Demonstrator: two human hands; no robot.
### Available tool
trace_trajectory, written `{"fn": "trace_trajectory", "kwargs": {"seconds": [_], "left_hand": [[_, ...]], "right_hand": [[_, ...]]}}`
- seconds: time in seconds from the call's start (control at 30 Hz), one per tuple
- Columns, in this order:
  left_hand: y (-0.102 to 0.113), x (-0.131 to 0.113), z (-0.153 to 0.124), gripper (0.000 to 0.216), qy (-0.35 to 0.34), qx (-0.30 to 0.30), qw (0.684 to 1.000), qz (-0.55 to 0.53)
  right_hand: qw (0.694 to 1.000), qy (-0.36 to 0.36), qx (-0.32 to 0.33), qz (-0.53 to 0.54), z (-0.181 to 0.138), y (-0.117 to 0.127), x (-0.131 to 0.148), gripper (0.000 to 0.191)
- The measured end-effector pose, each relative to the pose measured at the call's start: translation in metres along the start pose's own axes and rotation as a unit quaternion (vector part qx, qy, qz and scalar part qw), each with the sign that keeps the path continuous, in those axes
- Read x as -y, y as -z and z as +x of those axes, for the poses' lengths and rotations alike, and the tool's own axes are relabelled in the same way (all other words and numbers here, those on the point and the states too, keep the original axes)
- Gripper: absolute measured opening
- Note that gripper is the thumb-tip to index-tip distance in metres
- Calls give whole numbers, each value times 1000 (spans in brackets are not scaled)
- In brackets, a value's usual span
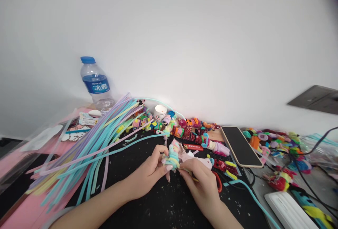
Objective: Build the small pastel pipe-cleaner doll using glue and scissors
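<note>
Between my hands is a small pastel pipe-cleaner figure [173, 156], coiled in mint, yellow and pink. My left hand [154, 169] is closed around its left side, thumb across the front. The fingers of my right hand [202, 181] are pinched together at the figure's lower right edge; what lies between those fingertips is hidden. Just behind the right hand rests a pale pink object [207, 162], partly covered, its kind unclear. A red loop, like a scissors handle [218, 182], shows beside that hand.
A large bundle of pastel pipe cleaners [105, 137] spreads at the left, before a water bottle [96, 84]. A paper cup [160, 112] and several finished pipe-cleaner figures line the wall. A phone [241, 146], dark cables and a white power bank [289, 209] lie right.
</note>
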State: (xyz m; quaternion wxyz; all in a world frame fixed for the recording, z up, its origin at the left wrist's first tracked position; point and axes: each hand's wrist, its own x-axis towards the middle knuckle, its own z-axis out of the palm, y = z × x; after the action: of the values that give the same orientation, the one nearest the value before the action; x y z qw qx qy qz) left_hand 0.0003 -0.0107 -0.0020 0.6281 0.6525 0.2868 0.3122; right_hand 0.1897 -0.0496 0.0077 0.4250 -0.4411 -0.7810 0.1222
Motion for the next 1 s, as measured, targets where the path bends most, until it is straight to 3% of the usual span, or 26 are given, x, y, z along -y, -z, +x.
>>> {"fn": "trace_trajectory", "kwargs": {"seconds": [0.63, 0.8, 1.0], "left_hand": [[1, 3, 1, 12, -2, -2, 1000, -7], [0, 3, 0, 27, -17, 9, 999, -45], [1, -2, -1, 14, -47, -22, 997, 49]], "right_hand": [[1000, -3, 7, -1, -1, -2, -5, 14], [999, 15, -19, -48, 2, 1, -6, 15], [992, 24, -54, -113, 3, 3, -7, 14]]}}
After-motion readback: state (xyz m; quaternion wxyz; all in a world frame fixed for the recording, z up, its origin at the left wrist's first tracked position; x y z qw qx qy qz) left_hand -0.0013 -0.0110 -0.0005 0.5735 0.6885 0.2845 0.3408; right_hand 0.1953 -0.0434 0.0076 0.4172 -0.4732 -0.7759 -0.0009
